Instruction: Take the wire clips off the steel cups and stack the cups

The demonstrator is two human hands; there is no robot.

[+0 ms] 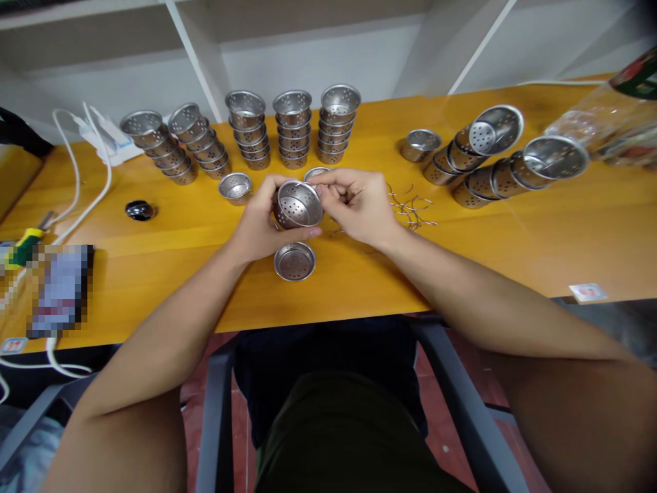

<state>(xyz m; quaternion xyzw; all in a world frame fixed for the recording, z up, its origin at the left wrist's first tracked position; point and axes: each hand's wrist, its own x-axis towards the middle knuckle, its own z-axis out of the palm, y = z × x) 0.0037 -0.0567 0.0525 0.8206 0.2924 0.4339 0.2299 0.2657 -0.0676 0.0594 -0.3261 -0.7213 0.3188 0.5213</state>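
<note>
Over the middle of the table, my left hand is wrapped round a perforated metal cup, its mouth tilted towards me. My right hand is closed in a pinch at the cup's right rim, on what looks like a thin wire; its ends are hidden by the fingers. Just below the held cup, a shallow metal cup sits on the table. Another small cup stands left of my hands, and one more is partly hidden behind them. Curved wire pieces lie loose beside my right wrist.
Several stacks of perforated cups line the back of the table. Leaning stacks, a single cup and a plastic bottle are at right. A black round object, white cables and a phone lie left.
</note>
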